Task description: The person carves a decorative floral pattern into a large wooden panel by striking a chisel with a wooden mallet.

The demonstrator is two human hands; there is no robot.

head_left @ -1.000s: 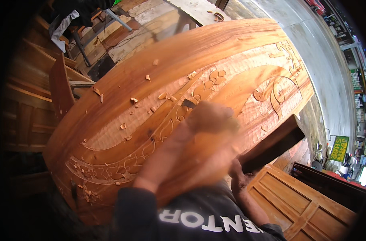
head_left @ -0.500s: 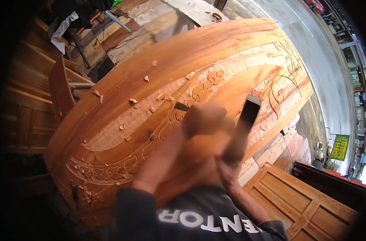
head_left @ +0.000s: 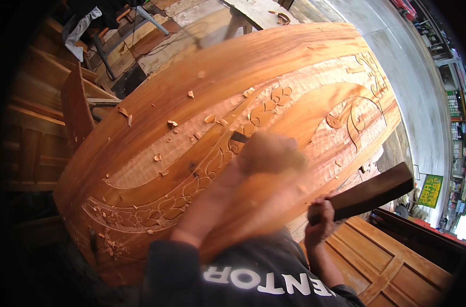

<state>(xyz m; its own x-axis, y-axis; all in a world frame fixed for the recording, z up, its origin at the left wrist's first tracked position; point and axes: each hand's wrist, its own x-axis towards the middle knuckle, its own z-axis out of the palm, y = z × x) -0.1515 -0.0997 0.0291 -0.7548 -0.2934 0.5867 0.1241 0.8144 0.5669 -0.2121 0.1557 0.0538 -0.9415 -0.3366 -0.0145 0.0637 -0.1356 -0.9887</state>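
Observation:
A wide wooden panel (head_left: 212,94) with floral and scroll carving lies in front of me. My left hand (head_left: 271,153), blurred, is closed round a chisel (head_left: 238,137). Only its dark blade shows, pointing left and touching or just over the carved flower border (head_left: 253,117); the handle is hidden in my fist. To the right, beyond the panel's near edge, my right hand (head_left: 321,222) grips the narrow end of a dark wooden mallet (head_left: 368,192). The mallet is held well apart from the chisel, its thick end pointing right.
Loose wood chips (head_left: 159,157) are scattered over the panel, with a small heap (head_left: 112,248) at its left end. A panelled door (head_left: 381,261) lies at lower right. More woodwork (head_left: 38,138) stands at left. At the back is a pale table (head_left: 261,14) with a tool on it.
My right hand has swung the mallet right and down, away from the left hand, turning it from upright to nearly level. My left hand has shifted slightly right with the chisel.

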